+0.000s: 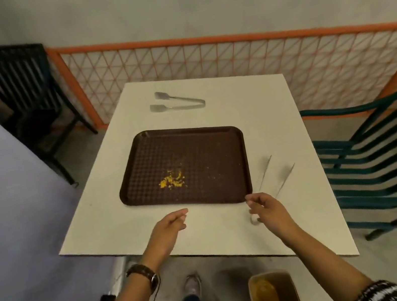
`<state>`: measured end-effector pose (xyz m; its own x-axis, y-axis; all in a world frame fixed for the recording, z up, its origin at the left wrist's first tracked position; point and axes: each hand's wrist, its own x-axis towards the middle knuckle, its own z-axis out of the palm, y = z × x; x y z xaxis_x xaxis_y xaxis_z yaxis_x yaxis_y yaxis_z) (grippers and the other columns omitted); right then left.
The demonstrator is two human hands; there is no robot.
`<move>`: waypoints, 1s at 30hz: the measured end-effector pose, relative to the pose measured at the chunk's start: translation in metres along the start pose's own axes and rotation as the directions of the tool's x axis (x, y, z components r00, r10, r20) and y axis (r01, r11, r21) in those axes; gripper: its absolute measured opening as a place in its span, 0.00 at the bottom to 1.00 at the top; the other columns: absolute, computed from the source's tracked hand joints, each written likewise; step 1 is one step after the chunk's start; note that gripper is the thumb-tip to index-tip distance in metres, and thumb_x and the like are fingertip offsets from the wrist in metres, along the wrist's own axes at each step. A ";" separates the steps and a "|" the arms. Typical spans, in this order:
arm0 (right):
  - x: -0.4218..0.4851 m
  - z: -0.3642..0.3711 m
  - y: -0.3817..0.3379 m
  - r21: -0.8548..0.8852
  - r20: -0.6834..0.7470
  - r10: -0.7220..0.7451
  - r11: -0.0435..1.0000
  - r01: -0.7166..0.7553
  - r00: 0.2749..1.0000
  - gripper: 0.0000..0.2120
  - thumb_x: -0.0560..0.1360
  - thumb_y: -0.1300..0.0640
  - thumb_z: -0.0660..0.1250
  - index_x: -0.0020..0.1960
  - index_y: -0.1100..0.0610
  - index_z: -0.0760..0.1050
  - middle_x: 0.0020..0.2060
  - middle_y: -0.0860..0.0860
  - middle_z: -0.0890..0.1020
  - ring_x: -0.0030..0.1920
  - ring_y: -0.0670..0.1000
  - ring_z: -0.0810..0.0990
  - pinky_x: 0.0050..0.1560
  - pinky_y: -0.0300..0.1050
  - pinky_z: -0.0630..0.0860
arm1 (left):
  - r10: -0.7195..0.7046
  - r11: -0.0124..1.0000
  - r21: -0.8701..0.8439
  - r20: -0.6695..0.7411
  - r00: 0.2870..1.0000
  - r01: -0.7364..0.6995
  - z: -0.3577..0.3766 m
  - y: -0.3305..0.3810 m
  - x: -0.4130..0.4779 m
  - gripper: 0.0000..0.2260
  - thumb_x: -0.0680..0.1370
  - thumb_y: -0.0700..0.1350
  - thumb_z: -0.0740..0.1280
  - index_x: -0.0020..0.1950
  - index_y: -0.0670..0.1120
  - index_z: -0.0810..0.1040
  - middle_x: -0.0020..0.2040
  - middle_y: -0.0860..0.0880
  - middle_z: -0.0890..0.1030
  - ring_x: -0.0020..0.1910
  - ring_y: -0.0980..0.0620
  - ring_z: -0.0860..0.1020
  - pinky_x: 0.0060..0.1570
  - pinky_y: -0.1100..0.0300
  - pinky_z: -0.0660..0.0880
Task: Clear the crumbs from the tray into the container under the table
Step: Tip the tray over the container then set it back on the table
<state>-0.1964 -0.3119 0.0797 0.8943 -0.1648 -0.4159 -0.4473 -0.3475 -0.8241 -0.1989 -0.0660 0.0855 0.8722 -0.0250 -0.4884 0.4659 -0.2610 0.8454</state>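
A dark brown tray point(199, 147) lies flat on the white table point(131, 226). A small heap of yellow crumbs point(172, 180) sits in its near left part, and a few specks lie to the right. My left hand point(171, 228) hovers just short of the tray's near edge, fingers loosely apart, holding nothing. My right hand point(265, 206) is at the tray's near right corner, fingers curled but empty, apart from the rim. A tan container point(274, 296) with yellowish contents stands on the floor by the table's near edge.
Metal tongs point(175, 101) lie beyond the tray. Long tweezers point(275, 173) lie right of it, and a small white object point(254, 220) shows under my right hand. Dark green chairs stand at the far left point(27, 101) and right point(384, 157). An orange mesh fence point(228, 57) runs behind.
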 end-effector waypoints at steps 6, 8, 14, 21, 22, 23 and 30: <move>0.131 0.012 -0.042 -0.193 -0.177 0.018 0.980 -0.052 0.984 0.15 0.78 0.60 0.62 0.64 0.61 0.72 0.62 0.57 0.77 0.61 0.57 0.76 0.60 0.45 0.70 | -0.099 0.995 -0.036 -0.256 0.962 0.092 -0.086 0.003 0.091 0.13 0.79 0.40 0.60 0.63 0.45 0.75 0.65 0.43 0.74 0.63 0.46 0.72 0.65 0.53 0.67; 0.169 0.013 -0.052 -0.317 -0.174 0.011 0.946 -0.066 0.985 0.17 0.77 0.60 0.62 0.65 0.61 0.71 0.64 0.58 0.75 0.61 0.58 0.75 0.61 0.47 0.70 | -0.100 0.995 -0.036 -0.277 0.956 0.094 -0.103 0.003 0.112 0.13 0.79 0.40 0.59 0.63 0.45 0.75 0.66 0.43 0.74 0.64 0.45 0.72 0.66 0.52 0.67; 0.274 0.030 -0.084 -0.683 -0.015 -0.109 0.727 0.069 0.994 0.23 0.75 0.59 0.61 0.70 0.56 0.67 0.72 0.56 0.65 0.68 0.61 0.67 0.68 0.58 0.65 | -0.091 0.993 -0.093 -0.223 0.970 0.072 -0.134 0.006 0.158 0.13 0.79 0.40 0.59 0.60 0.50 0.77 0.64 0.47 0.75 0.62 0.48 0.73 0.64 0.53 0.69; 0.334 0.071 -0.093 -0.913 0.028 -0.068 0.404 0.053 0.997 0.23 0.78 0.57 0.56 0.73 0.49 0.59 0.67 0.56 0.69 0.70 0.59 0.64 0.68 0.72 0.40 | -0.135 0.974 -0.207 -0.210 0.968 0.091 -0.149 0.000 0.162 0.10 0.78 0.41 0.63 0.56 0.51 0.78 0.59 0.50 0.78 0.58 0.51 0.75 0.62 0.55 0.71; 0.333 0.074 -0.092 -0.928 0.010 -0.097 0.370 0.046 0.995 0.21 0.78 0.56 0.55 0.71 0.49 0.63 0.63 0.57 0.73 0.66 0.60 0.68 0.69 0.71 0.41 | -0.139 0.971 -0.221 -0.222 0.965 0.089 -0.150 -0.003 0.159 0.10 0.78 0.40 0.63 0.56 0.50 0.78 0.58 0.50 0.78 0.58 0.51 0.76 0.61 0.56 0.71; 0.330 0.078 -0.090 -0.943 -0.008 -0.133 0.331 0.037 0.991 0.20 0.78 0.56 0.55 0.69 0.49 0.66 0.59 0.58 0.75 0.63 0.62 0.71 0.70 0.70 0.44 | -0.141 0.969 -0.231 -0.233 0.962 0.086 -0.150 -0.006 0.155 0.11 0.78 0.39 0.62 0.56 0.50 0.78 0.58 0.49 0.78 0.58 0.50 0.76 0.60 0.56 0.71; 0.267 0.104 -0.075 -0.931 0.243 -0.279 0.201 0.304 0.929 0.15 0.77 0.58 0.56 0.63 0.54 0.71 0.54 0.60 0.78 0.53 0.62 0.76 0.60 0.55 0.65 | -0.180 0.965 -0.233 -0.278 0.943 0.115 -0.150 -0.026 0.128 0.12 0.79 0.36 0.59 0.57 0.46 0.77 0.58 0.44 0.78 0.55 0.48 0.77 0.58 0.57 0.71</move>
<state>0.0749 -0.2336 -0.0095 0.9536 0.1682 -0.2498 0.1900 -0.9796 0.0657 -0.0771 0.0827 0.0333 0.7804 0.2919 -0.5529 0.5852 -0.0296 0.8104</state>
